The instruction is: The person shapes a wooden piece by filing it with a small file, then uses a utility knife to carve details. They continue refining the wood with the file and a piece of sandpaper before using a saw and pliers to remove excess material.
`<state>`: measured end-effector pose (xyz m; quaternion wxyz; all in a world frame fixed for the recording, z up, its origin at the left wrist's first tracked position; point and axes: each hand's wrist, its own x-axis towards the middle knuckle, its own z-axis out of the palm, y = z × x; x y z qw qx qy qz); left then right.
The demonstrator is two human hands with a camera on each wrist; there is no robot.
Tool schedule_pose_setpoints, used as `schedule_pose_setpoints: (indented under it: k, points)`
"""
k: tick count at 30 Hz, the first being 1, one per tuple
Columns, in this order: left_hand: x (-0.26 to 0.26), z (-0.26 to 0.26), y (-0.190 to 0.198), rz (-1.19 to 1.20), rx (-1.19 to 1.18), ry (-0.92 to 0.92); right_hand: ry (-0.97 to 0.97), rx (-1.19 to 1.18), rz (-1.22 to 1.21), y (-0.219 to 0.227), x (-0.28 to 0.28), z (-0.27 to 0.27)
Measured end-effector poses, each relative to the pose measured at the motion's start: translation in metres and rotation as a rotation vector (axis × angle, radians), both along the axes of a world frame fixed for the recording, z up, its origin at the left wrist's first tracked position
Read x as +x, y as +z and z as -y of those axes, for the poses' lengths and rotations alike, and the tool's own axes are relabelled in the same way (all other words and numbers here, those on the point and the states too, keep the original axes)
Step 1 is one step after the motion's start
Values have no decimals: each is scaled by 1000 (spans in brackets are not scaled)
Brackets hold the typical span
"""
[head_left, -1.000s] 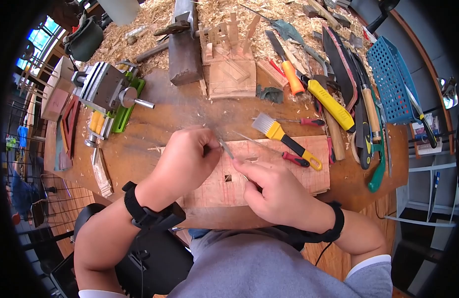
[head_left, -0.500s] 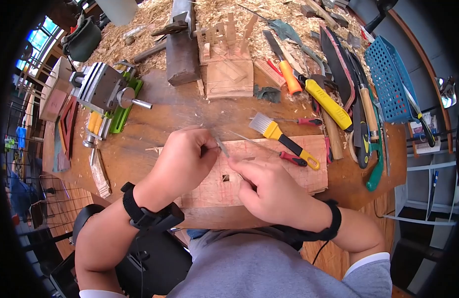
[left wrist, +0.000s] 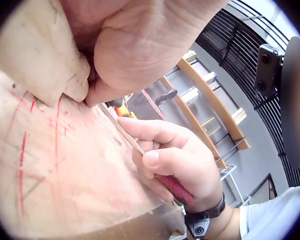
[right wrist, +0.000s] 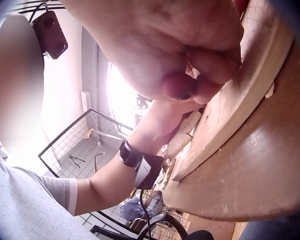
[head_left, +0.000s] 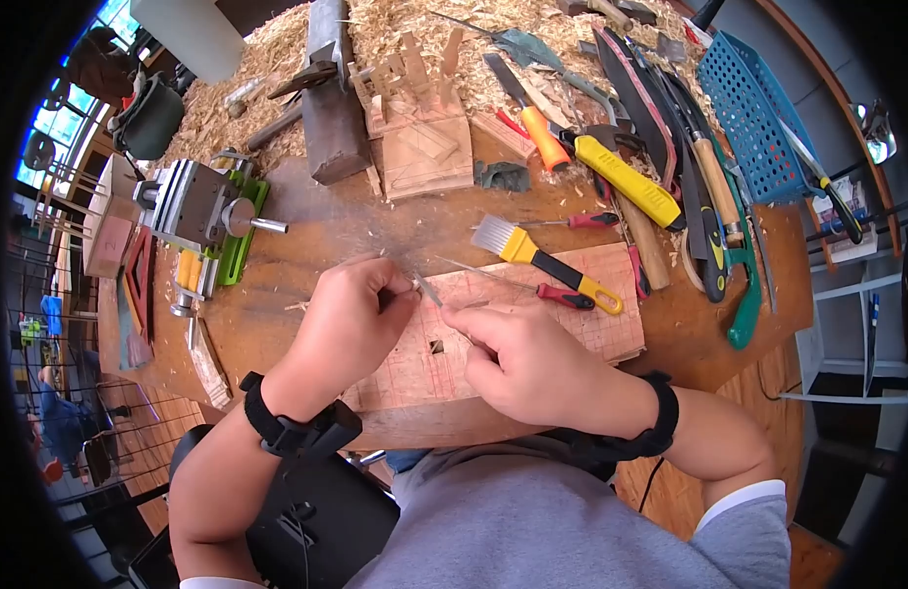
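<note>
My right hand [head_left: 527, 363] grips the red handle [left wrist: 174, 189] of a slim flat metal file, index finger laid along its blade [left wrist: 121, 129]. The blade points toward my left hand [head_left: 354, 314], its tip close to that hand's fingertips. In the left wrist view my left hand holds a pale wood piece [left wrist: 37, 55] with a notched end, low over a marked board. That board [head_left: 400, 378] bears red pencil lines and a small square hole. From the right wrist view, the rounded handle end [right wrist: 179, 85] shows within my right hand's curled fingers.
A yellow-handled brush [head_left: 547, 262] and a red-and-black-handled tool [head_left: 562, 295] lie across the board. Left stands a metal vise [head_left: 193, 206]. Behind are a dark block [head_left: 336, 137] and wood shavings [head_left: 257, 59]; at right, a yellow-handled tool [head_left: 626, 182] and a blue basket [head_left: 753, 118].
The head view has shifted, so the bench things appear farther left and up. Both hands keep the same holds, the file blade still reaching toward the left fingertips.
</note>
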<state>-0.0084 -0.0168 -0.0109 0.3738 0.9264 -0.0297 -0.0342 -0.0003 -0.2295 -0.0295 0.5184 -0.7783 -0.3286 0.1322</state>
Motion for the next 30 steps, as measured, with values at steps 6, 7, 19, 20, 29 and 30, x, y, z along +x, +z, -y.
schedule_pose_setpoints:
  k: [6,7,19,20,29,30]
  points:
    - [0,0,-2,41,-8,-22,-33,-11,-180,2,-6,-7]
    - [-1,-2,-3,79,-11,-42,-42,6,-201,4,-9,-5]
    - [-2,-1,-2,83,12,-71,-57,53,-94,-7,-13,-14]
    - [-2,0,-1,85,15,-78,-64,57,-92,-10,-7,-17]
    - [-9,-3,3,107,91,-62,-91,74,-63,-2,0,1]
    - [-9,-4,3,102,90,-68,-68,35,-68,0,-2,4]
